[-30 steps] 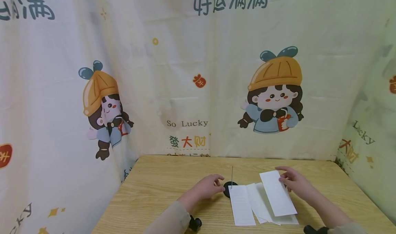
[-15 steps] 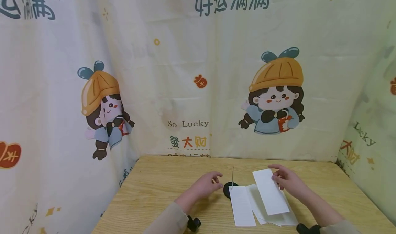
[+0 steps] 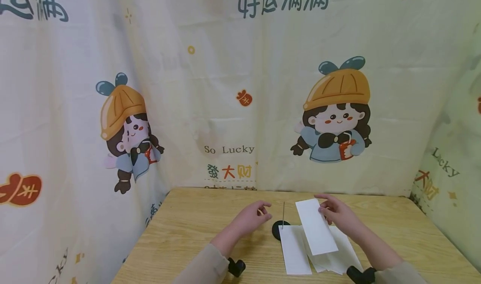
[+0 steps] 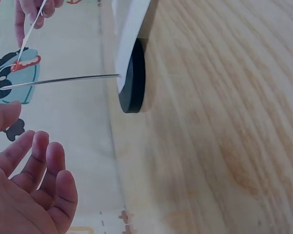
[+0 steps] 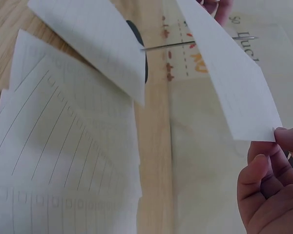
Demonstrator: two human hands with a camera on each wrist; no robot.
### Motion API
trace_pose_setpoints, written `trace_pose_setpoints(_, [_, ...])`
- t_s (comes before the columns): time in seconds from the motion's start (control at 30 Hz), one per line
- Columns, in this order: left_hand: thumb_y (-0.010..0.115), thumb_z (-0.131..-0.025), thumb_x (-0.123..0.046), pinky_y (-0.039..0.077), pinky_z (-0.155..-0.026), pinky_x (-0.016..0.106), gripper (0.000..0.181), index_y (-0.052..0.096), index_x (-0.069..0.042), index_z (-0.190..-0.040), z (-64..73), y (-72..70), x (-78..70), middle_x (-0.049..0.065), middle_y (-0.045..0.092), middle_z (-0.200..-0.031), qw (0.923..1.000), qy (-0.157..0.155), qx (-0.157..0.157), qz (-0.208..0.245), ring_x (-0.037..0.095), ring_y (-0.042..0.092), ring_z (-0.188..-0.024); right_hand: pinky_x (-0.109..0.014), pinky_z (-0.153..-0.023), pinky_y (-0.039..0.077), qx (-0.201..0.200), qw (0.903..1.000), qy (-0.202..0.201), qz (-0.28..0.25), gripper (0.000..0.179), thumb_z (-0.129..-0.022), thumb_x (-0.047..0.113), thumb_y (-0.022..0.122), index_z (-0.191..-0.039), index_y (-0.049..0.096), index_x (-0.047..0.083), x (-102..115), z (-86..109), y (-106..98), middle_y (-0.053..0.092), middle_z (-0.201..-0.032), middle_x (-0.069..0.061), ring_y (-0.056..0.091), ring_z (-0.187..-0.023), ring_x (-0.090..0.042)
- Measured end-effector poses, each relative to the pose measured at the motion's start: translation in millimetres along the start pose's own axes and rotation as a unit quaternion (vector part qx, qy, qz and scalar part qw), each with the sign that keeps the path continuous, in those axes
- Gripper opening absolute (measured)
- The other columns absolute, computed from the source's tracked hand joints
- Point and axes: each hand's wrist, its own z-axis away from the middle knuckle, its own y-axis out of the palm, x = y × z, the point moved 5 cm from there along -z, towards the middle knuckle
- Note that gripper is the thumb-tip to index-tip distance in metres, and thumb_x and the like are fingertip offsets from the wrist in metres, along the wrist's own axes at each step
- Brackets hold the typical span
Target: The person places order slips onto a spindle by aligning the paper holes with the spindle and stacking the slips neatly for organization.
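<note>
A bill spike [image 3: 277,231] with a round black base and a thin upright metal rod stands on the table. One white paper slip [image 3: 294,251] lies at its base, the rod passing through the slip's far end. My right hand [image 3: 341,217] pinches another paper slip [image 3: 317,229] by its right edge, raised beside the rod. Under it lie several overlapping lined sheets [image 5: 44,146], partly hidden by the raised slip. To the left of the rod, my left hand [image 3: 248,220] hovers with loosely bent fingers [image 4: 55,161], holding nothing.
The wooden table [image 3: 180,234] ends at a printed cloth curtain [image 3: 278,108] hanging behind it. More curtain hangs on the left and right sides. Black wrist cameras [image 3: 236,267] sit at both sleeves.
My right hand has carried the pinched slip left and a little up, toward the rod, uncovering more of the loose sheets. My left hand has risen slightly.
</note>
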Motion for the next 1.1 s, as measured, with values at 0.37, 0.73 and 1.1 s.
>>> trace_pose_setpoints(0.37, [0.063,-0.097,-0.040,0.046,-0.069,0.031,0.036,0.061,-0.026,-0.130,-4.6,-0.8,-12.9,-0.013,0.056,-0.097,0.9998,0.019,-0.005,-0.002,0.010,0.053,-0.088,-0.034,-0.065,0.051,-0.017,0.9997,0.008,-0.015,0.046,-0.099,0.011,0.061,-0.143,0.047,0.008,13.6,-4.4,10.6,0.057,-0.102,-0.015,0.055,-0.074,-0.023])
trace_pose_setpoints(0.73, [0.061,-0.099,-0.035,0.046,-0.070,0.031,0.033,0.062,-0.022,-0.130,-9.4,3.1,-27.0,-0.012,0.058,-0.099,0.9989,0.045,0.001,0.013,0.009,0.054,-0.088,-0.033,-0.065,0.051,-0.024,0.9991,0.011,-0.034,0.044,-0.098,0.009,0.060,-0.141,0.049,0.009,20.2,-9.8,25.4,0.057,-0.101,-0.014,0.055,-0.074,-0.023])
trace_pose_setpoints(1.1, [0.060,-0.099,-0.040,0.048,-0.073,0.032,0.028,0.065,-0.024,-0.122,-12.5,9.6,-34.7,-0.012,0.060,-0.100,0.9985,0.038,-0.019,0.035,0.011,0.055,-0.091,-0.030,-0.064,0.051,-0.031,0.9986,0.016,-0.039,0.044,-0.098,0.008,0.060,-0.141,0.049,0.009,19.5,-12.2,34.5,0.057,-0.101,-0.013,0.054,-0.075,-0.024])
